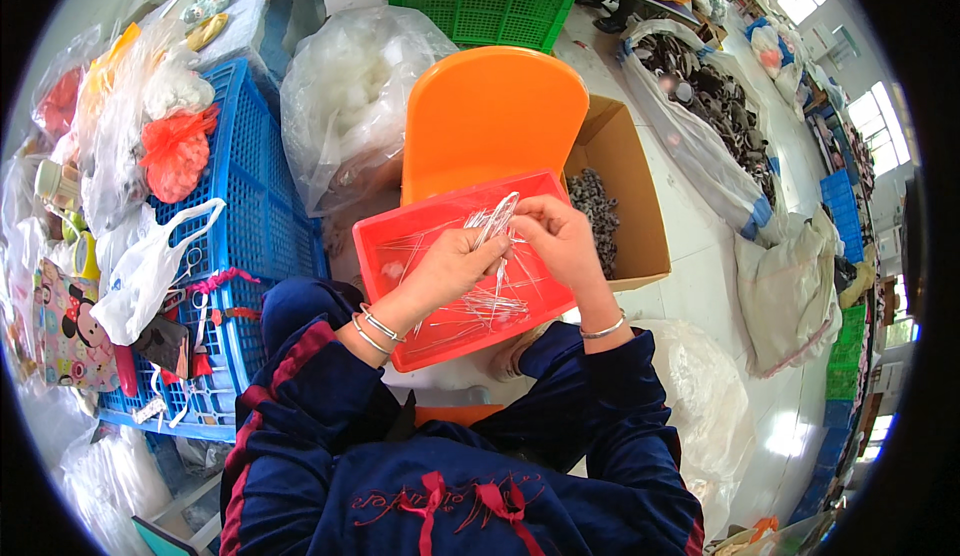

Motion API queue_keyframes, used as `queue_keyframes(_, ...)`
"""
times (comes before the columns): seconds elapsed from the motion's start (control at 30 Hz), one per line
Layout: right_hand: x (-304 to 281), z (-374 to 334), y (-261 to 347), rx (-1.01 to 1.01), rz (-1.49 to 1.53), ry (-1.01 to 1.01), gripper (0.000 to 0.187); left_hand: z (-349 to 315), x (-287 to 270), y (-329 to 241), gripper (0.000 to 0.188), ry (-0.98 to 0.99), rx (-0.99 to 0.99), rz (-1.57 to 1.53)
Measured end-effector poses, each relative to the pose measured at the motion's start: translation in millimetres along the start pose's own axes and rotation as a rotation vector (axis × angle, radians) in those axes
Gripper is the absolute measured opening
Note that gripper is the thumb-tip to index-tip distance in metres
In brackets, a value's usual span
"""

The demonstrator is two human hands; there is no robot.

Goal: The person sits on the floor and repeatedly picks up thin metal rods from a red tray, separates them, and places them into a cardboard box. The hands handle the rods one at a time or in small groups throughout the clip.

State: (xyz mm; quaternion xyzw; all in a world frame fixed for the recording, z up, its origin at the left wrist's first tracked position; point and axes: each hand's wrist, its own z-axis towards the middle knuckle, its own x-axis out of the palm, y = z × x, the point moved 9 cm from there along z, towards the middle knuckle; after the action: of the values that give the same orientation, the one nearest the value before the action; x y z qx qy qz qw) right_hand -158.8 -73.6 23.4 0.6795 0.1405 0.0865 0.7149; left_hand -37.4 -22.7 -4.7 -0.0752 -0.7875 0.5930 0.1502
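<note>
My left hand (450, 264) is closed round a bundle of thin, shiny whitish strands (497, 214); its looped upper end sticks up above the thumb. With fingertips pinched together, my right hand (562, 241) grips the bundle's right side. Exactly what the right fingertips hold is partly hidden. Both hands are above a red plastic tray (432, 350). Loose strands of the same kind (490, 306) lie scattered and heaped in the tray beneath my hands.
An orange chair (497, 116) stands just beyond the tray. Right of it is a cardboard box (635, 201) with grey fuzzy pieces. A clear bag of white stuffing (350, 86) and a blue crate (265, 176) stand left. Sacks (700, 106) line the right floor.
</note>
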Motion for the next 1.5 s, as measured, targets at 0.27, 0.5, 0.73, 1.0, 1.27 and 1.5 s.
queue_keyframes(0.27,-2,-3,16,-0.017,0.047,-0.007,0.01,-4,-4,-11,0.031,-0.035,-0.015,-0.126)
queue_keyframes(0.5,-26,-3,11,0.079,0.251,-0.11,0.015,-3,-2,-3,0.033,-0.009,-0.081,-0.357)
queue_keyframes(0.73,-17,-3,-2,0.28,0.503,-0.102,0.026,3,-16,1,0.031,-0.145,0.073,0.044)
queue_keyframes(1.0,-15,-5,-19,0.331,0.385,-0.125,0.027,2,-12,0,0.031,-0.16,0.065,0.206)
queue_keyframes(1.27,-23,-2,-7,0.316,0.481,-0.067,0.025,-3,1,11,0.027,0.049,-0.195,-0.402)
queue_keyframes(1.5,-27,-3,-8,0.332,0.494,-0.055,0.024,-2,9,10,0.023,0.102,-0.179,-0.409)
